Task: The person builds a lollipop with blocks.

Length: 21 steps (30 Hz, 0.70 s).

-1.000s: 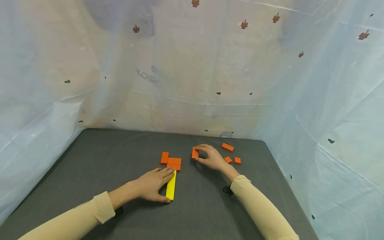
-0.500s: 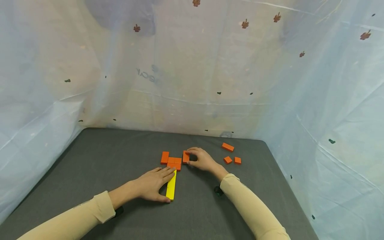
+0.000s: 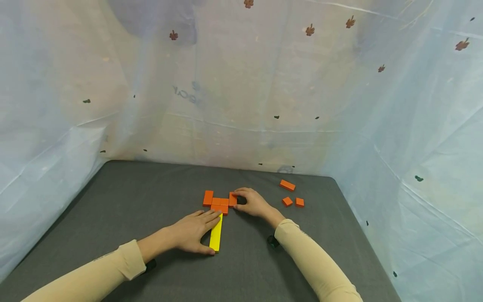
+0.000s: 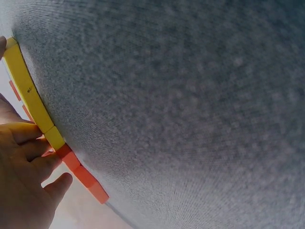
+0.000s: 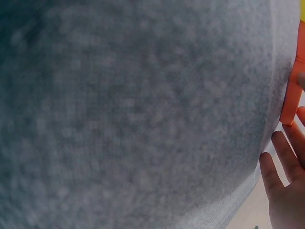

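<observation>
While your left hand [image 3: 193, 235] lies over the yellow strip [image 3: 215, 237], its fingers are pretty much straight, not clenched, tips by the strip's far end and thumb down at the near one. Your left wrist cam shows a seam, so that's a long yellow piece plus a short one, end to end. Your right hand [image 3: 254, 204] has an orange block [image 3: 232, 199] pinched between thumb and fingers, past the strip's far end and a touch right. It looks snug against two small squares [image 3: 216, 201] sitting side by side beyond the strip. Between those and the strip you've got a wide orange bit [image 3: 220, 209], partly behind your fingertips, and another lengthwise block [image 3: 208, 198] sits beyond the strip, slightly left. Well right of the strip, further from you, are a loose oblong [image 3: 287, 185] and two loose squares [image 3: 287, 201], all on your grey bench [image 3: 151, 193].
</observation>
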{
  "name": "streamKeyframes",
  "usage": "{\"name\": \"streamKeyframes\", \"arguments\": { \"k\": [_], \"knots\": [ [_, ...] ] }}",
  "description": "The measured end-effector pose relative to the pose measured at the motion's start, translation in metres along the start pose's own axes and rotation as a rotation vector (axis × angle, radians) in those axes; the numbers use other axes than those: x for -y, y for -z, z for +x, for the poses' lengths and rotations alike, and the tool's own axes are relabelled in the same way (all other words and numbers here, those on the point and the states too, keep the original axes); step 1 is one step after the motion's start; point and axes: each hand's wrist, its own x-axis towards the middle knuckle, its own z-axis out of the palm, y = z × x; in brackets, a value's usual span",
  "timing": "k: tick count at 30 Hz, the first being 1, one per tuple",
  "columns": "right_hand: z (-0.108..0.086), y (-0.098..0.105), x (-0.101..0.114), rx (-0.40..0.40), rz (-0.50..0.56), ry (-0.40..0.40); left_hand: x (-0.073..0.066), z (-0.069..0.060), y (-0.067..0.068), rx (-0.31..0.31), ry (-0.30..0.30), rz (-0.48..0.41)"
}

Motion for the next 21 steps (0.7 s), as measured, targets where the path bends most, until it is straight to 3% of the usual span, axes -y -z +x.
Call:
{"name": "streamKeyframes", "arguments": {
  "k": [21],
  "knots": [
    [0.0003, -0.0022, -0.0035, -0.014, 0.006, 0.027, 0.0010, 0.0003, -0.0018, 0.000, -0.005, 0.009]
  ]
}}
